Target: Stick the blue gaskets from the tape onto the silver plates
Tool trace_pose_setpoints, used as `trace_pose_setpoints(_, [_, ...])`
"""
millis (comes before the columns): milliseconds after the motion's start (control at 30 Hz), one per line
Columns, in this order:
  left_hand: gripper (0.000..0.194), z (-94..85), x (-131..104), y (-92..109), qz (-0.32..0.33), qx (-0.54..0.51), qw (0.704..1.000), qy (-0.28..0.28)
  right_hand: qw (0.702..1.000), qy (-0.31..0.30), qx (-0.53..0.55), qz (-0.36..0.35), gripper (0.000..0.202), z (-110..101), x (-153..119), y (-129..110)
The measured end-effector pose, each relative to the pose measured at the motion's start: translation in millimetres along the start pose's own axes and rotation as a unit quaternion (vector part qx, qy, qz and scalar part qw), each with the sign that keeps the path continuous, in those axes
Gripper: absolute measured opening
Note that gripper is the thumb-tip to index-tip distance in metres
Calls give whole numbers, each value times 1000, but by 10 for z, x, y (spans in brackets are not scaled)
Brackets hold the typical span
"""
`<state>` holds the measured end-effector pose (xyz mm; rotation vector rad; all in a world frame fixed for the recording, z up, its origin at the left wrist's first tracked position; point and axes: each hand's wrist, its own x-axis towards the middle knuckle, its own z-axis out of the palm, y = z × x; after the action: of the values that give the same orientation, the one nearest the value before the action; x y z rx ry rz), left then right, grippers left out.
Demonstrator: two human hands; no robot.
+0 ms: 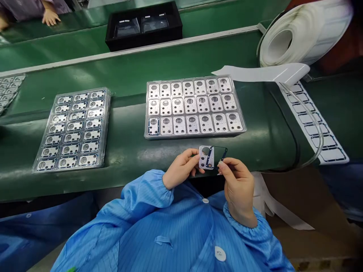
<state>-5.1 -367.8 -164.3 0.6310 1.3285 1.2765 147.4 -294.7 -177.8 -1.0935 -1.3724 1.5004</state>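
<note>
My left hand (183, 166) pinches a small silver metal plate (202, 163) with a round recess and small holes. Between the thumb and fingers of my right hand (236, 179) is a thin dark frame-shaped adhesive gasket (225, 154), which partly overlaps the plate's right side. Just beyond my hands lies a clear tray of silver plates (193, 109) in rows; the plate at its near left corner (153, 126) bears a dark frame. To the left, another clear tray (105, 124) holds plates edged with dark frames.
A strip of white backing with dark frames (319, 130) lies at the right, under a large roll (300, 36) with a curling white liner (258, 72). A black box (144, 40) stands at the back. Another person's hand (51, 17) rests at the far left. More plates (10, 90) lie at the left edge.
</note>
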Motion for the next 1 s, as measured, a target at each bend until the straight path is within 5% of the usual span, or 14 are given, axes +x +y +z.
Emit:
trace_pose_setpoints(400, [45, 27, 1, -18, 25, -10, 999, 17, 994, -39, -99, -34, 20, 11, -41, 37])
trace_pose_setpoints(1000, [40, 35, -14, -26, 25, 15, 999, 20, 989, -81, -83, -87, 3, -36, -75, -47])
